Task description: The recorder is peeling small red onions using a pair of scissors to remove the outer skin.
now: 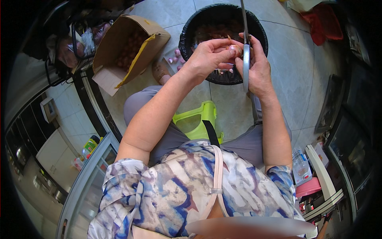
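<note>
My left hand (210, 58) grips a small reddish shallot (235, 50) between thumb and fingers, with loose papery skin on it. Against it, my right hand (256, 67) holds a knife by its pale handle (246, 68), the narrow blade (244, 19) pointing away from me. Both hands are above a round bin lined with a black plastic bag (262, 30), which has skins inside. Smooth purple shallots (177, 53) lie on the floor side left of the bin, partly hidden behind its rim and my arm.
To the left, an open cardboard box (155, 28) holds many unpeeled shallots (131, 47). A green plastic stool (204, 113) shows between my legs. A red dustpan (328, 24) is at the upper right, and a pink basin (309, 187) sits at the lower right. Bags lie at upper left.
</note>
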Tool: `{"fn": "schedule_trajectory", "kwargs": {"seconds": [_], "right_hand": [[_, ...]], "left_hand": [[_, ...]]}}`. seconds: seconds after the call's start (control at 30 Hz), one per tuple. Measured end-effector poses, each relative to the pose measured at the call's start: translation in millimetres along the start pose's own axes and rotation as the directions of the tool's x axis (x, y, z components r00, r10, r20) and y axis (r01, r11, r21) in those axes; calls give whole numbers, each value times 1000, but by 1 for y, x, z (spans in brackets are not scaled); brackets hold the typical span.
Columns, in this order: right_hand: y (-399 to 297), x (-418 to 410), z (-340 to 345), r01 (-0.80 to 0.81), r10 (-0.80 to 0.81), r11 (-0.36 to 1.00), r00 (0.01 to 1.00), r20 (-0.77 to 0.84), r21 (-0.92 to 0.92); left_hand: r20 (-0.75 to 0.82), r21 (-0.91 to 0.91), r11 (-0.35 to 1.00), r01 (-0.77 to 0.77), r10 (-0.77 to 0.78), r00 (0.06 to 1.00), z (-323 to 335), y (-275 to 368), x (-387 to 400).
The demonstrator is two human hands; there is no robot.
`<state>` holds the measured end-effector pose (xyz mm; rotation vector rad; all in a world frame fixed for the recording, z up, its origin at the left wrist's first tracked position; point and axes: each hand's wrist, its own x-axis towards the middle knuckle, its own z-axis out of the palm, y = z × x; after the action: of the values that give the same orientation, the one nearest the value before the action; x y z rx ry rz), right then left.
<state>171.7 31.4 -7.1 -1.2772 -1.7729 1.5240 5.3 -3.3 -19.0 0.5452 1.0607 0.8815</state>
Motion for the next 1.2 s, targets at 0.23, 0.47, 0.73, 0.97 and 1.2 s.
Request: {"fn": "schedule_trajectory", "kwargs": {"seconds": [0.23,0.47,0.73,0.97,1.2], "right_hand": [[-2,6,-4,-106,135,972,982,-130,208],[-2,5,-7,-243,273,911,961,-47,334],[-7,2,-8,-205,235,909,971,-40,363],[-6,0,-11,-173,185,930,983,-6,325],[-1,-1,-13,-154,166,923,986,-3,353]], "left_hand": [[-135,-11,996,-86,84,987,-6,-4,0],[-153,379,920,-102,171,973,3,-2,-3],[-120,344,929,-138,190,974,1,-3,-4],[-117,347,927,-143,194,974,4,-2,-10],[-115,180,969,-167,189,975,4,-7,-11]]}}
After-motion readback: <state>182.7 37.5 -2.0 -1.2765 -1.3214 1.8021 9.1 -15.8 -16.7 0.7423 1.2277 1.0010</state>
